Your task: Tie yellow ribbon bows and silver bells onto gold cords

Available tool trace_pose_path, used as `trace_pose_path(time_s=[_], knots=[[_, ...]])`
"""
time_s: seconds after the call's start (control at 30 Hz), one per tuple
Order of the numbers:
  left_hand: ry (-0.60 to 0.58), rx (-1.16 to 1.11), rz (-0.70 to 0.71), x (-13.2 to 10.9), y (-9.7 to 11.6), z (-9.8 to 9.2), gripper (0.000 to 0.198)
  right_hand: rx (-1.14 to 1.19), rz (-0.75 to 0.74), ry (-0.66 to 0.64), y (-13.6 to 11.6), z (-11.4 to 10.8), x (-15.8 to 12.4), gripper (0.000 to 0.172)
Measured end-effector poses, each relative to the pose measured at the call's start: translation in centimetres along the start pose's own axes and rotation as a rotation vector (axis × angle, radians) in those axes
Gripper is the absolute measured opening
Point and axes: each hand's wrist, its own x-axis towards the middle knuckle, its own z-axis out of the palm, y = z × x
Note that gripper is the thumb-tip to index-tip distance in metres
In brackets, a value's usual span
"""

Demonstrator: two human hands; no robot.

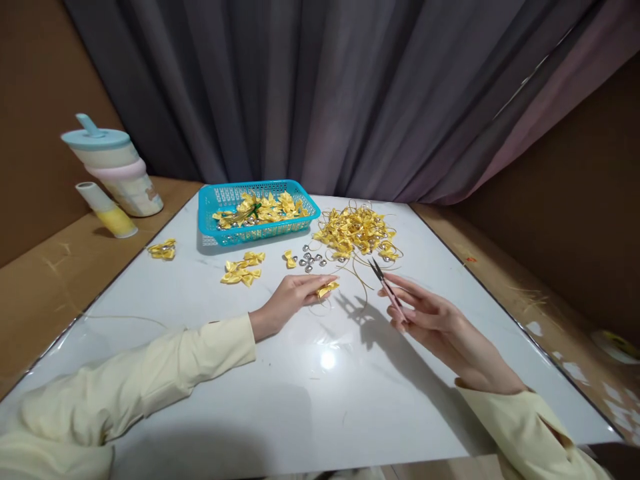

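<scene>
Under the fingers of my left hand (295,298) is a yellow ribbon bow (328,289), gripped near the middle of the white table. A thin cord loops below that bow. My right hand (430,317) holds small thread snips (390,290) with pink handles, their dark blades apart and pointing up and left. Just beyond my left hand lie several silver bells (311,259) and one loose bow (289,259). Left of them rests a small group of yellow bows (243,270). A heap of bows with bells and cords (355,230) lies behind my hands.
A blue plastic basket (260,237) with bows and bells stands at the back. At far left are a tumbler with a straw (113,167) and a yellow-and-white tube (107,210). Several bows (163,250) lie near the left edge. A grey curtain (300,93) hangs behind.
</scene>
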Motion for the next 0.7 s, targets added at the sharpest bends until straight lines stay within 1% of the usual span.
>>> trace_pose_path(time_s=[0.07, 0.13, 0.2, 0.23, 0.27, 0.33, 0.4, 0.43, 0.6, 0.7], knots=[[-0.013, 0.012, 0.008, 0.0, -0.1, -0.2, 0.027, 0.121, 0.064, -0.045, 0.0, 0.6, 0.6, 0.045], [-0.020, 0.020, 0.013, 0.0, -0.2, -0.2, 0.028, 0.189, 0.095, -0.065, 0.0, 0.9, 1.1, 0.042], [-0.023, 0.024, 0.013, 0.0, -0.1, -0.2, 0.029, 0.185, 0.128, -0.077, -0.1, 1.3, 1.4, 0.037], [-0.026, 0.020, 0.014, 0.0, -0.1, -0.1, 0.029, 0.139, 0.142, -0.074, -0.1, 1.5, 1.5, 0.035], [-0.028, 0.012, 0.017, 0.0, -0.1, -0.1, 0.028, 0.053, 0.155, -0.061, -0.1, 1.8, 1.5, 0.036], [-0.032, -0.009, 0.026, -0.1, 0.0, 0.0, 0.027, -0.207, 0.159, -0.001, 0.1, 2.5, 1.5, 0.045], [-0.033, -0.024, 0.033, -0.1, 0.1, 0.1, 0.027, -0.475, 0.112, 0.058, 0.3, 3.1, 1.5, 0.054], [-0.032, -0.024, 0.032, -0.1, 0.1, 0.1, 0.026, -0.577, 0.074, 0.074, 0.4, 3.4, 1.5, 0.055], [-0.034, 0.008, 0.009, -0.1, 0.1, 0.0, 0.028, -0.883, -0.164, 0.078, 0.8, 4.2, 2.2, 0.051], [-0.014, 0.019, -0.005, -0.1, 0.1, -0.1, 0.028, -1.038, -0.277, 0.032, 0.9, 4.5, 2.8, 0.046]])
